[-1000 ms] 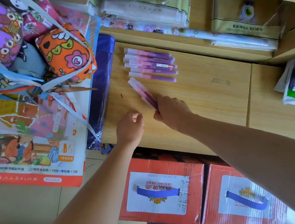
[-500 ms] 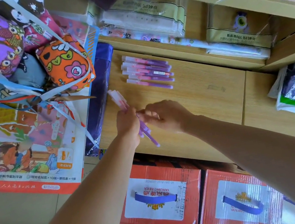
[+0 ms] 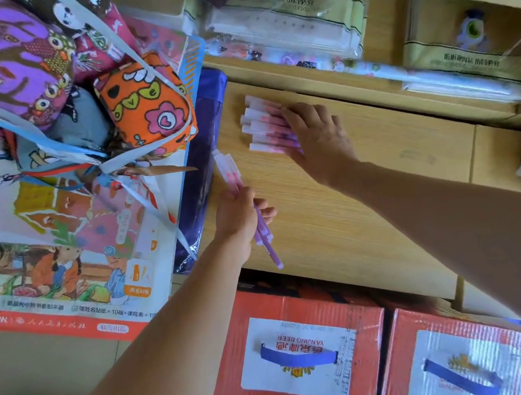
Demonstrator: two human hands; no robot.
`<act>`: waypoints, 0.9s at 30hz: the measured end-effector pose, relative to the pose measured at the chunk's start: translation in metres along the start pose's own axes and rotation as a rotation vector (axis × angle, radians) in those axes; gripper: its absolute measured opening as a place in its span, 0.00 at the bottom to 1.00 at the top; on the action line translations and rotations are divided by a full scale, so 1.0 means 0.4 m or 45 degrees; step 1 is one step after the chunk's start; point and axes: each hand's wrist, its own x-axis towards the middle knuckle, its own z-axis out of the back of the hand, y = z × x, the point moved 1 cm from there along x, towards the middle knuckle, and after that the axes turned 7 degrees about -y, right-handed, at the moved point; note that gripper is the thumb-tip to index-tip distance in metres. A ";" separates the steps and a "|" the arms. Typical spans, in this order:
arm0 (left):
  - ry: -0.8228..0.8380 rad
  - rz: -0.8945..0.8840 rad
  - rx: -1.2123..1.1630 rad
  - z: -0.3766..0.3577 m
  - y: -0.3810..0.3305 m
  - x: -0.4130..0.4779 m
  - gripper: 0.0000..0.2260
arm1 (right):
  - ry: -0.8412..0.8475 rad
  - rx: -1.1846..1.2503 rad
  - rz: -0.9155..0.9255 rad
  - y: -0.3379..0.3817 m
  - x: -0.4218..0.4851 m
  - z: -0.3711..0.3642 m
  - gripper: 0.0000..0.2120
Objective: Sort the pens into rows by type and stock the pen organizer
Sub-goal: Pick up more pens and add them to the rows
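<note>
Since the counter [image 3: 374,198] ends just in front of you, above the red boxes [image 3: 299,347], any pen that rolls off the near edge would likely drop down behind them. Your row of pens [image 3: 261,120] lies at the far left of the counter, side by side and touching, with the pale ends toward the purple bag [image 3: 209,171]. Your right hand [image 3: 320,138] rests on the row's right ends. Its fingers [image 3: 293,115] are straight and spread, holding nothing as far as the blur lets me judge. A sideways push from there could fan the row out or set a pen rolling.

Your left hand [image 3: 239,222] is clenched around a bundle of pens [image 3: 230,174] near the counter's left edge. The bundle sticks out both sides of the fist and its lower pens look staggered, so a slack grip could let one slide out toward the floor. The row sits beyond and to the right of that fist, apart from the bundle.
</note>
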 end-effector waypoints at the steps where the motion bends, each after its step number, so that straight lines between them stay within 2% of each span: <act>1: -0.002 0.006 0.005 0.000 0.001 0.000 0.07 | -0.013 -0.023 0.003 0.004 -0.012 -0.002 0.31; 6: 0.016 0.025 0.012 -0.002 0.002 -0.004 0.06 | -0.035 -0.050 -0.036 0.032 -0.056 -0.009 0.27; 12: 0.037 0.059 0.034 -0.001 0.010 -0.003 0.06 | 0.077 0.087 -0.129 0.034 -0.083 -0.019 0.30; 20: 0.066 0.055 0.059 -0.005 0.019 -0.015 0.03 | 0.225 0.195 -0.265 0.033 -0.088 -0.007 0.26; 23: 0.058 0.067 0.041 -0.005 0.016 -0.023 0.06 | 0.242 0.297 -0.311 0.021 -0.097 -0.001 0.27; 27: 0.042 0.089 0.031 -0.007 0.018 -0.027 0.08 | 0.249 0.419 -0.369 0.002 -0.110 -0.006 0.21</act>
